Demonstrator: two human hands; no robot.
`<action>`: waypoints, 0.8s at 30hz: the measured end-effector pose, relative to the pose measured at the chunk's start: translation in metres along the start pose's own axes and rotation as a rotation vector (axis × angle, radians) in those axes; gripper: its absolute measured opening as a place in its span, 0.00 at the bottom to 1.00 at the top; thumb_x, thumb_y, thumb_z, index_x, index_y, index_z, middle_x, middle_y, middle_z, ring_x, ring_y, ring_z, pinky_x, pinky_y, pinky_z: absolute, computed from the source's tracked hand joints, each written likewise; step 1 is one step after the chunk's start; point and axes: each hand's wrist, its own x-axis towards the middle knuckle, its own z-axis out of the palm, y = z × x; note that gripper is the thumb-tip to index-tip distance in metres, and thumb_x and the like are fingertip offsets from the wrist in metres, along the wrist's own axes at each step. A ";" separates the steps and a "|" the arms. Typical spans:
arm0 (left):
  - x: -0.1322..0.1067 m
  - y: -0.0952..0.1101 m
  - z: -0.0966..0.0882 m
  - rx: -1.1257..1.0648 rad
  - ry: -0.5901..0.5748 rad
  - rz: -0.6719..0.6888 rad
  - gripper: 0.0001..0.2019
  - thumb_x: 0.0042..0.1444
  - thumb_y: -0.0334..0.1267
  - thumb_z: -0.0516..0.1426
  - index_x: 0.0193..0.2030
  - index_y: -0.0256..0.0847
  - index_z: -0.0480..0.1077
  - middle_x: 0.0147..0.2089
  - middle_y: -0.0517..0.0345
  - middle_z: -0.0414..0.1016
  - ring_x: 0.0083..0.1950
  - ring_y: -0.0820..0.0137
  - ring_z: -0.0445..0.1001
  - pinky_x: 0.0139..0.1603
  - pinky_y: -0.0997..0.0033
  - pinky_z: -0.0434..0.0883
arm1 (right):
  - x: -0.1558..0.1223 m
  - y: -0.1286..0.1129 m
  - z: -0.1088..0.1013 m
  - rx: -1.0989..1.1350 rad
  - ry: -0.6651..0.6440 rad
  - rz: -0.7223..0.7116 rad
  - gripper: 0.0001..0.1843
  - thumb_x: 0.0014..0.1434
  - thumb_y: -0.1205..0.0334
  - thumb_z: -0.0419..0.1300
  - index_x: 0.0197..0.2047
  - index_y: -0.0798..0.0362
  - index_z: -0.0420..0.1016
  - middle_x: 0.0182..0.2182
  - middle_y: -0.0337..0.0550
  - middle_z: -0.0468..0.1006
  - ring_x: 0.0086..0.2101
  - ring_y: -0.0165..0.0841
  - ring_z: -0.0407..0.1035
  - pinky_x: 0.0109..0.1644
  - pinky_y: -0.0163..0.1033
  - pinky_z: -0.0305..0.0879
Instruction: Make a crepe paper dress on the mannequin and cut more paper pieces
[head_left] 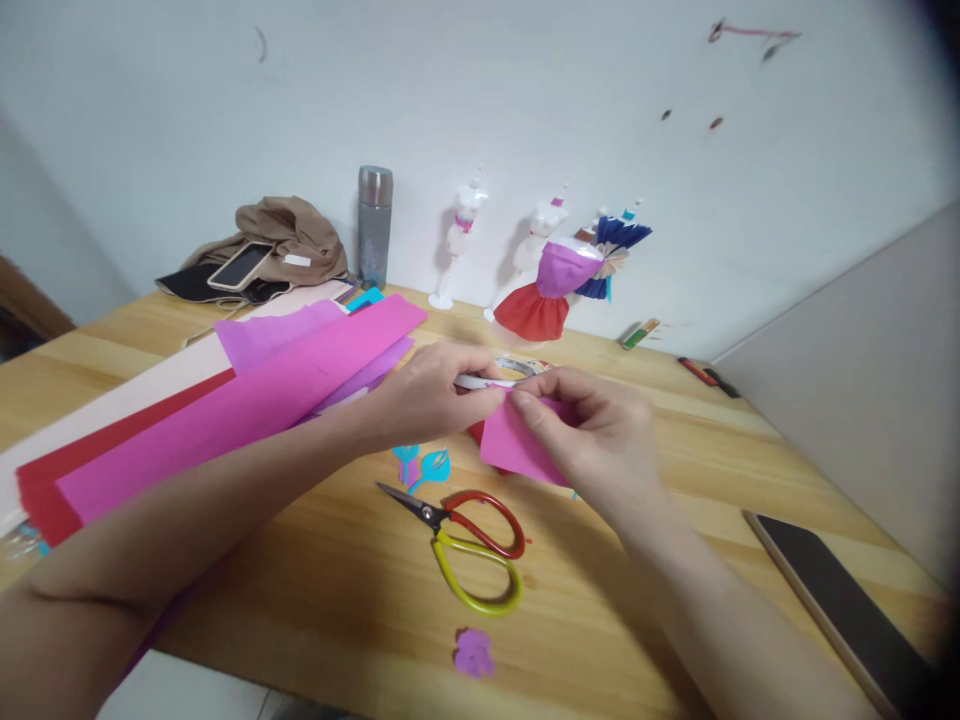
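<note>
Between my two hands is a small rectangle of pink crepe paper (pixel 521 445). My right hand (pixel 600 425) is closed, pinching its upper edge between thumb and fingers. My left hand (pixel 431 395) is closed on a white roll of tape (pixel 484 382), its thumb tip at the paper's upper left corner. Both sets of fingertips nearly meet there. Below lie open scissors (pixel 431 517) with one red and one yellow handle. Blue leaf-shaped cutouts (pixel 433 468) rest left of the paper, and a purple flower cutout (pixel 475 652) lies near the table's front edge.
Long crepe paper sheets (pixel 247 415) cover the table's left. At the back stand a grey flask (pixel 374 230), a brown cloth (pixel 300 240) with a phone (pixel 241 266), and several small white dress forms (pixel 466 215), some dressed. Another phone (pixel 832 600) lies at right.
</note>
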 end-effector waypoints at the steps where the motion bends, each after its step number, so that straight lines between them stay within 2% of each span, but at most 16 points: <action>1: 0.000 -0.001 0.001 0.001 0.012 0.005 0.09 0.53 0.36 0.54 0.29 0.37 0.74 0.25 0.62 0.66 0.31 0.74 0.65 0.30 0.75 0.59 | 0.000 -0.001 0.000 0.006 -0.005 0.004 0.08 0.55 0.66 0.61 0.25 0.50 0.74 0.21 0.38 0.77 0.21 0.30 0.68 0.25 0.37 0.62; 9: -0.002 -0.004 0.005 0.044 0.076 0.042 0.09 0.54 0.35 0.55 0.27 0.36 0.73 0.23 0.63 0.67 0.29 0.76 0.63 0.29 0.75 0.57 | 0.000 -0.004 -0.001 0.014 -0.034 0.043 0.09 0.56 0.64 0.61 0.24 0.51 0.74 0.20 0.38 0.76 0.21 0.30 0.66 0.23 0.36 0.61; 14: -0.001 -0.007 0.006 0.023 0.079 0.058 0.09 0.54 0.33 0.55 0.26 0.35 0.74 0.23 0.64 0.67 0.29 0.76 0.64 0.29 0.75 0.57 | -0.001 -0.003 0.001 -0.021 -0.037 0.009 0.09 0.56 0.64 0.61 0.24 0.51 0.74 0.19 0.37 0.74 0.19 0.29 0.65 0.23 0.35 0.59; 24: 0.000 -0.004 0.004 -0.005 0.123 0.062 0.08 0.53 0.33 0.55 0.23 0.36 0.69 0.21 0.67 0.57 0.25 0.79 0.56 0.26 0.75 0.52 | 0.000 -0.006 -0.012 -0.184 -0.113 -0.047 0.08 0.56 0.67 0.60 0.25 0.51 0.70 0.19 0.36 0.72 0.20 0.28 0.63 0.24 0.35 0.58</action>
